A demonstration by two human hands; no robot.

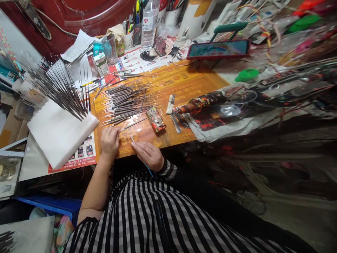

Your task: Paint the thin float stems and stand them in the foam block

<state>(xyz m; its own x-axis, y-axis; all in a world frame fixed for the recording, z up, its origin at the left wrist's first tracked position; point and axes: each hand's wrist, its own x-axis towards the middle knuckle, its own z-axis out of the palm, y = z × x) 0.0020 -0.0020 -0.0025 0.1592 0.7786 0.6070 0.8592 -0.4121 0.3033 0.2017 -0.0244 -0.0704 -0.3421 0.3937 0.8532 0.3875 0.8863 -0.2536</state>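
2 bare hands pinch slender rods at lower centre: the left hand [110,142] a pale rod [133,123], the right hand [147,155] a thin blue rod [149,170]. Dark rods [59,91] stick in a white foam block [59,135] at left, held apart.

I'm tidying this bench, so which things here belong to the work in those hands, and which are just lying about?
Seems part of the work:
left hand holding a thin rod
right hand holding a blue-handled tool
loose rods
standing rods in a white foam block

Just lying about:
water bottle
phone
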